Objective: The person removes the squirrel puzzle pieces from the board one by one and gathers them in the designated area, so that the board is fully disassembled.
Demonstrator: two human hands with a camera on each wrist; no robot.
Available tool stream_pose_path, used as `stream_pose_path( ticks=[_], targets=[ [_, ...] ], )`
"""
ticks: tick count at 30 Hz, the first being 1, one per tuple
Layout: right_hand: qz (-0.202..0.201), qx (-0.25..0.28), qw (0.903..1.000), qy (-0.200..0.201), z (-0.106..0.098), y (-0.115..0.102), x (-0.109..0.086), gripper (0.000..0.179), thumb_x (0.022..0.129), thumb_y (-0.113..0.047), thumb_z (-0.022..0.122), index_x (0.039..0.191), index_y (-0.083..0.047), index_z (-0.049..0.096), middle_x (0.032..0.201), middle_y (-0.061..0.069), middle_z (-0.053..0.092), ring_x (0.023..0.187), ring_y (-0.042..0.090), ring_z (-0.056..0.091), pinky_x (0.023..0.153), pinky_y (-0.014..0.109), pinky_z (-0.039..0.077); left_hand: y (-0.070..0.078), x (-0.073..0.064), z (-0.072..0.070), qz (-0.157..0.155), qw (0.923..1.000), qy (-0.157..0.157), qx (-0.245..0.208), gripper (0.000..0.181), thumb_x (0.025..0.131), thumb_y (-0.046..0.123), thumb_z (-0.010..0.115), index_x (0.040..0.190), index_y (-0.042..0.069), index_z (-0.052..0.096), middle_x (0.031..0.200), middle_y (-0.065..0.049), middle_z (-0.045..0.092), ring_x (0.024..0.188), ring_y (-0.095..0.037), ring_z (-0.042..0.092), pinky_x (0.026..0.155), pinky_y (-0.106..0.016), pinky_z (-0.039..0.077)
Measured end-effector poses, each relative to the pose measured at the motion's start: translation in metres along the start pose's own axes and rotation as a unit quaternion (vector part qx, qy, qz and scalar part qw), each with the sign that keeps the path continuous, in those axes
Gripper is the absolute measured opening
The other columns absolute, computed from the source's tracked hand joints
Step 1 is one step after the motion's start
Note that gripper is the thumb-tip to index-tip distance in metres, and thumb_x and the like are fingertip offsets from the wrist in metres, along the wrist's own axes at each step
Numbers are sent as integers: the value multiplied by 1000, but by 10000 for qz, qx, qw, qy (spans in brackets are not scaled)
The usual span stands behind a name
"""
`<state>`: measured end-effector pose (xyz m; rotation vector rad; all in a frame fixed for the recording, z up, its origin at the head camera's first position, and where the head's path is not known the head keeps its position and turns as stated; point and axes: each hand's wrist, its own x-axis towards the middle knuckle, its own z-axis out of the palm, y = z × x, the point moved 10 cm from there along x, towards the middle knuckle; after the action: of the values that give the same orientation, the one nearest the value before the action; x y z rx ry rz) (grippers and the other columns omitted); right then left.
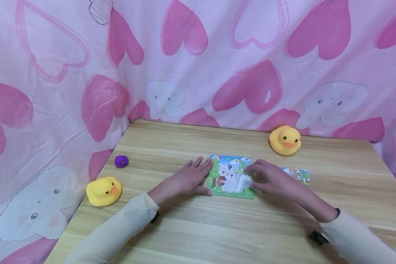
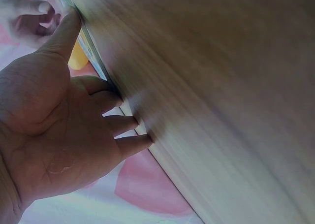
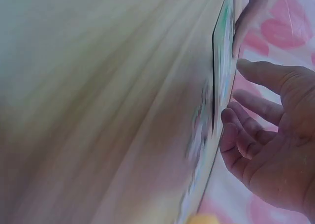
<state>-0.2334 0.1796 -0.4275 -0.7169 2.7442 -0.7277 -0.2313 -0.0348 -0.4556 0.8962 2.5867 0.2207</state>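
Observation:
A jigsaw puzzle board (image 1: 232, 183) with a pale squirrel holding an acorn lies flat on the wooden table. Along its left side rests my left hand (image 1: 193, 178), fingers straight and spread, with fingertips and thumb right at the edge. In the left wrist view the thumb (image 2: 69, 29) reaches along the board's rim. My right hand (image 1: 267, 176) hovers at the right side of the board. Its thumb and index finger stand apart and the other fingers are loosely bent; the right wrist view shows nothing between them. Loose puzzle pieces (image 1: 304, 175) lie just beyond that hand, partly hidden by it.
A yellow toy duck (image 1: 285, 141) sits at the back right, and another yellow duck (image 1: 103, 191) at the left edge. Near that one is a small purple thing (image 1: 121, 161). A pink heart-patterned curtain (image 1: 184, 66) closes off the table's back and left.

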Motion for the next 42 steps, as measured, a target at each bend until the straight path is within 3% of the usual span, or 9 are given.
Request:
stream_pose_path(
  ticks=[6, 14, 23, 31, 38, 42],
  targets=[
    [-121, 186, 9995, -207, 24, -29, 36, 49, 88, -22, 87, 133, -16, 70, 121, 0, 67, 93, 14, 60, 81, 28, 55, -5, -9, -2, -104, 9999, 9, 2, 105, 96, 64, 66, 171, 10, 16, 180, -7, 10, 167, -38, 7, 134, -62, 17],
    [459, 223, 9979, -388, 34, -41, 49, 65, 83, -19, 92, 141, -14, 62, 126, 5, 65, 99, 19, 59, 88, 38, 58, -5, -9, -2, -87, 9999, 31, 40, 106, 96, 65, 65, 171, 11, 15, 180, -7, 9, 167, -37, 8, 134, -62, 17],
    [693, 1000, 9921, -309, 36, -20, 46, 63, 83, -15, 91, 138, -15, 61, 127, 5, 61, 108, 22, 57, 98, 42, 55, 2, -1, -1, -75, 9999, -25, 105, 106, 95, 67, 64, 171, 12, 14, 180, -5, 8, 167, -35, 7, 134, -59, 16],
    [642, 1266, 9898, -132, 34, -16, 42, 67, 83, -12, 90, 141, -8, 56, 124, 9, 59, 104, 22, 57, 90, 36, 53, 3, 4, 2, -96, 9998, -54, 140, 108, 94, 69, 65, 171, 13, 14, 180, -4, 8, 168, -34, 7, 135, -58, 15],
    [628, 1142, 9914, -96, 33, -19, 42, 63, 85, -9, 88, 141, -15, 58, 127, 9, 59, 103, 23, 58, 89, 36, 56, 2, 2, 1, -118, 9998, -42, 141, 107, 94, 68, 65, 171, 13, 15, 180, -4, 8, 168, -34, 7, 135, -58, 16],
    [342, 780, 9964, 37, 27, -26, 44, 58, 85, -6, 86, 137, -11, 60, 121, 6, 61, 103, 21, 58, 90, 37, 56, 2, 1, -1, -94, 9999, -30, 122, 107, 94, 67, 65, 171, 12, 15, 180, -5, 9, 167, -35, 8, 135, -58, 16]
  ],
)
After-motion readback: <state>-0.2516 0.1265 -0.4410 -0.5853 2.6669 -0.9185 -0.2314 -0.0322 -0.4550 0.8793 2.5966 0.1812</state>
